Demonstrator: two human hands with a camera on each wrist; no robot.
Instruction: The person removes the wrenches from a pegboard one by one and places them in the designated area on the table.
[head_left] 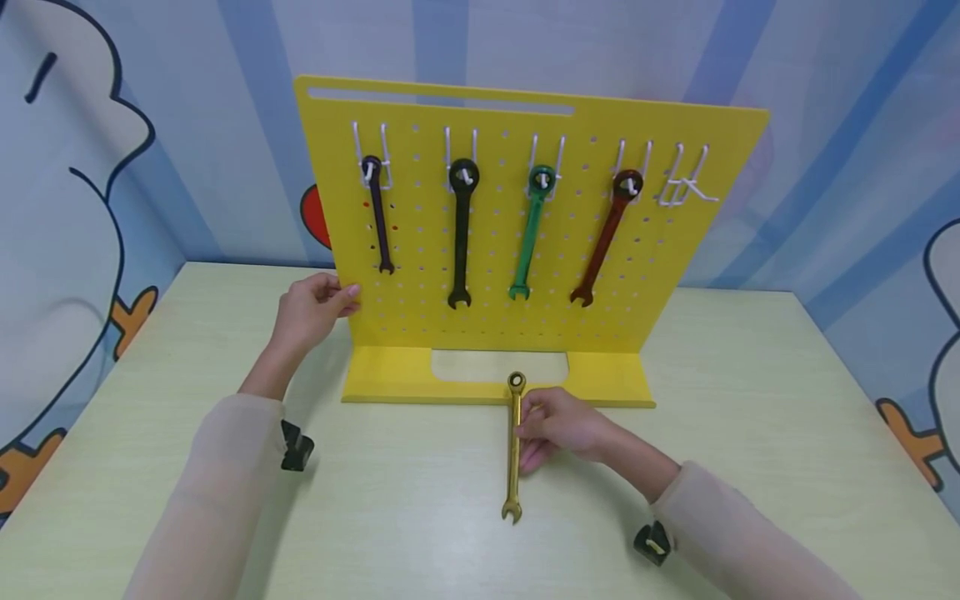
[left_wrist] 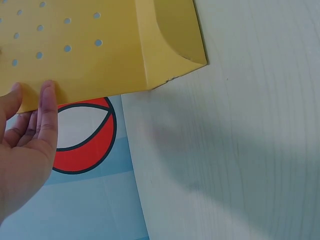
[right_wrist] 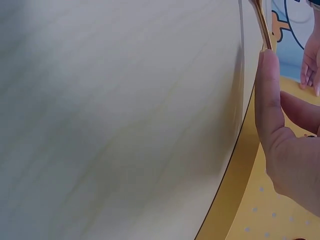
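Observation:
A gold combination wrench (head_left: 513,450) is held by my right hand (head_left: 558,427), its ring end up and its open end toward me. It is in front of the base of a yellow pegboard (head_left: 495,321). In the right wrist view only part of the wrench (right_wrist: 262,22) shows past a fingertip. My left hand (head_left: 309,312) grips the pegboard's left edge; the left wrist view shows the thumb and fingers at that edge. Four wrenches hang on hooks: a small dark one (head_left: 380,225), a black one (head_left: 462,237), a green one (head_left: 529,237) and a reddish-brown one (head_left: 603,242).
A white double hook (head_left: 684,179) at the board's upper right holds no wrench. The board stands on a pale wooden table (head_left: 405,500) before a blue cartoon-printed wall (head_left: 510,42). Its base has a cut-out in the middle. Black devices sit at both wrists.

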